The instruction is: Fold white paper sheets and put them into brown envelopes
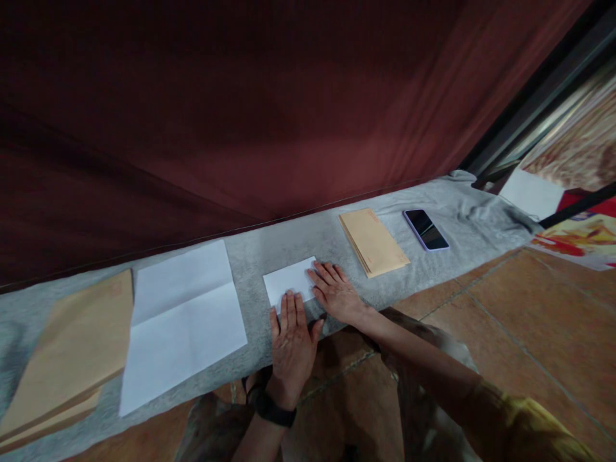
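Note:
A small folded white paper (287,280) lies on the grey cloth (289,247) in front of me. My left hand (291,343) lies flat with fingers stretched out, the fingertips pressing on the paper's near edge. My right hand (335,292) also lies flat and open, its fingers resting on the paper's right side. A dark band is round my left wrist.
To the left lie a large creased white sheet (183,321) and a stack of brown envelopes (67,366). On the right sit another brown envelope stack (373,242) and a black phone (425,230). A dark red curtain (240,109) hangs behind. Tiled floor (520,321) is below.

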Motion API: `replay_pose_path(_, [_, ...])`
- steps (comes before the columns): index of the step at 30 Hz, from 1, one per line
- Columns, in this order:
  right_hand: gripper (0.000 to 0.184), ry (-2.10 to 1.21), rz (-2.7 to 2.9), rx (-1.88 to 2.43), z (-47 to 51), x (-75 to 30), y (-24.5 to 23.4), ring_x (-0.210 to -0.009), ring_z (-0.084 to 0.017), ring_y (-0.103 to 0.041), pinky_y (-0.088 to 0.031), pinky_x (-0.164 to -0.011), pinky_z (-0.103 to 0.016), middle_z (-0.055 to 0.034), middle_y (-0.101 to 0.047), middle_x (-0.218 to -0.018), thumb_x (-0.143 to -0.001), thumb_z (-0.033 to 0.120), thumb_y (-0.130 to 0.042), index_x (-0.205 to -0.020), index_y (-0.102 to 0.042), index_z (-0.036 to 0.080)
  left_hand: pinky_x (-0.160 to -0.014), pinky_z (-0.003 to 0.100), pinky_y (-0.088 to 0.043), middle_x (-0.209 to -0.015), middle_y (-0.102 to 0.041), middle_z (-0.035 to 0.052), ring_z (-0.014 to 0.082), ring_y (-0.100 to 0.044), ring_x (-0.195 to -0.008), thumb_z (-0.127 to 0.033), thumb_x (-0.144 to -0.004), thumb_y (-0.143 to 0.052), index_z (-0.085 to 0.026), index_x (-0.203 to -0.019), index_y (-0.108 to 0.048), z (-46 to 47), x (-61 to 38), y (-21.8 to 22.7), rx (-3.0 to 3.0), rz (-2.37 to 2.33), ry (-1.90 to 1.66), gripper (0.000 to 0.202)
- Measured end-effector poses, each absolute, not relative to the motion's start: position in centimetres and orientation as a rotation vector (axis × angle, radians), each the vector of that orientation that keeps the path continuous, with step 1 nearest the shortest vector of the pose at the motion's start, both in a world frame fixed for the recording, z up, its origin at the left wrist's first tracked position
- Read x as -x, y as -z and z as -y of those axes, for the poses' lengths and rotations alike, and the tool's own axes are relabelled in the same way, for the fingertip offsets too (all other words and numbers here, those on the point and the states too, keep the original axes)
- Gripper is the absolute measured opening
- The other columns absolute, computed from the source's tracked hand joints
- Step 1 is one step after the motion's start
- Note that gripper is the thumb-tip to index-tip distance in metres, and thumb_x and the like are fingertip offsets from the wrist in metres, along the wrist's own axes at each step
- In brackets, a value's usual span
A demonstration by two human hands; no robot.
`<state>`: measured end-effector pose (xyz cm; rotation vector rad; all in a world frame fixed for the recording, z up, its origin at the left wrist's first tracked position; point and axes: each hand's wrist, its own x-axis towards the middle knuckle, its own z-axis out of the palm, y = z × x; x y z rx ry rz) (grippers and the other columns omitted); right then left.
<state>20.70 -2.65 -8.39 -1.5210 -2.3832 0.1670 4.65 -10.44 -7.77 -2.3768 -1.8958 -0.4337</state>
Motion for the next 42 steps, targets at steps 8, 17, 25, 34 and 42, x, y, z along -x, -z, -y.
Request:
replay_pose_path(8, [0.051,-0.271,2.457,1.271,3.9,-19.9,6.7,-0.151,-0.025,-0.030,-0.026,-0.125,-0.046,-0.0119,-0.037,-0.161,-0.106,0.034,-0.037,-0.151,-0.046,0.011,-0.120,0.061,-0.027,-0.158,-0.038,0.0238,0.0350,-0.032,-0.150,-0.037,-0.099,-0.044,-0.009,-0.148,-0.047,10.5,-4.5,7.6,2.403,1.876,0.377,0.057])
replay_pose_path(17, [0.061,-0.374,2.496,1.071,6.2,-19.5,7.3,-0.151,-0.022,-0.031,-0.028,-0.125,-0.042,-0.0168,-0.039,-0.159,-0.106,0.043,-0.039,-0.154,-0.036,0.006,-0.123,0.060,-0.024,-0.161,-0.035,0.0215,0.0326,-0.026,-0.153,-0.023,-0.096,-0.040,-0.006,-0.152,-0.040,10.6,-4.2,8.4,2.432,1.861,0.331,0.058])
replay_pose_path(25, [0.062,-0.270,2.512,1.087,6.1,-20.8,8.0,-0.151,-0.024,-0.030,-0.029,-0.125,-0.044,-0.0177,-0.037,-0.160,-0.104,0.043,-0.043,-0.154,-0.038,0.006,-0.123,0.058,-0.025,-0.161,-0.034,0.0223,0.0318,-0.027,-0.153,-0.032,-0.099,-0.038,-0.005,-0.153,-0.037,10.7,-4.0,8.4,2.422,1.872,0.435,0.060])
replay_pose_path(34, [0.062,-0.220,2.502,1.097,6.2,-21.9,8.8,-0.151,-0.025,-0.031,-0.030,-0.124,-0.046,-0.0169,-0.036,-0.160,-0.103,0.042,-0.048,-0.154,-0.037,0.008,-0.122,0.057,-0.027,-0.160,-0.034,0.0245,0.0327,-0.029,-0.152,-0.039,-0.100,-0.040,-0.002,-0.152,-0.036,11.0,-3.7,8.1,2.396,1.871,0.395,0.063])
replay_pose_path(42, [0.067,-0.210,2.515,1.125,6.3,-22.9,8.8,-0.151,-0.026,-0.031,-0.029,-0.124,-0.049,-0.0173,-0.036,-0.161,-0.101,0.041,-0.051,-0.157,-0.032,0.010,-0.121,0.058,-0.028,-0.158,-0.037,0.0260,0.0334,-0.032,-0.150,-0.052,-0.100,-0.037,-0.003,-0.155,-0.029,11.4,-3.3,8.0,2.365,1.915,0.496,0.074])
